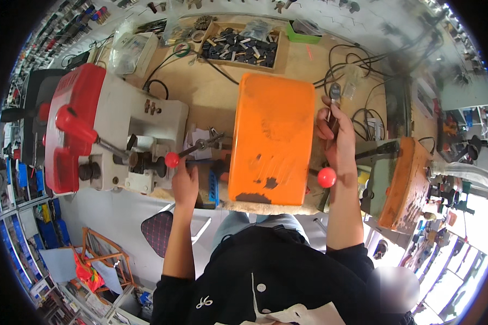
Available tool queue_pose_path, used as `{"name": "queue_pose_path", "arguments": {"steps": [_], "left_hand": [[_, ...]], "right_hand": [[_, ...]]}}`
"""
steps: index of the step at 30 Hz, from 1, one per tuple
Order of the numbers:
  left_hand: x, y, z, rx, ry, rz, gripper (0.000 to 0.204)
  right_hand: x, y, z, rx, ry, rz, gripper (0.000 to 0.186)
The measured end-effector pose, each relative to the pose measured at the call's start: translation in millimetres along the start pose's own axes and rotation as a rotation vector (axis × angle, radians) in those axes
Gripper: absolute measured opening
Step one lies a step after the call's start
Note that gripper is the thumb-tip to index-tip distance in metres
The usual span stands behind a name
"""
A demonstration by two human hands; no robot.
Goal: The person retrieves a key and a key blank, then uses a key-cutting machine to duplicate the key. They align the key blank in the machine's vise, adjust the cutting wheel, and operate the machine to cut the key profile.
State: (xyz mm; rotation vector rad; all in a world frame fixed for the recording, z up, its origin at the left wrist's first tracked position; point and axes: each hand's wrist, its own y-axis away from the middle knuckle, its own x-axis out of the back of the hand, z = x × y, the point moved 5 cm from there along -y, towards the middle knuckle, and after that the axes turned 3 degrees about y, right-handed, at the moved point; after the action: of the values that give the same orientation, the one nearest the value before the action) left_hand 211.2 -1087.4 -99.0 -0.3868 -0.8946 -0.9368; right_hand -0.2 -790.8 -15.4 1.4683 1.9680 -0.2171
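Note:
My right hand is raised at the right edge of an orange machine cover and pinches a key with a dark head upright between its fingers. A red ball knob sticks out just below that wrist. My left hand rests at the front left of the orange machine, beside a blue part and just under a lever with a small red ball end. Whether its fingers grip anything is hidden.
A white and red key-cutting machine stands to the left. A wooden tray of dark key blanks lies at the back of the bench, with black cables to the right. Another orange-sided machine stands at the right. A stool seat shows below.

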Motion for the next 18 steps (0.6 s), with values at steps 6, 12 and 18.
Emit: {"name": "queue_pose_path", "arguments": {"steps": [6, 12, 18], "left_hand": [[20, 43, 13, 0.112, 0.161, -0.049, 0.037], [26, 66, 12, 0.255, 0.087, -0.032, 0.036], [26, 85, 10, 0.318, 0.027, -0.011, 0.037]], "right_hand": [[0, -63, 21, -0.165, 0.017, 0.151, 0.03], [5, -112, 42, -0.167, 0.205, 0.198, 0.025], [37, -150, 67, 0.029, 0.704, 0.377, 0.012]]}}
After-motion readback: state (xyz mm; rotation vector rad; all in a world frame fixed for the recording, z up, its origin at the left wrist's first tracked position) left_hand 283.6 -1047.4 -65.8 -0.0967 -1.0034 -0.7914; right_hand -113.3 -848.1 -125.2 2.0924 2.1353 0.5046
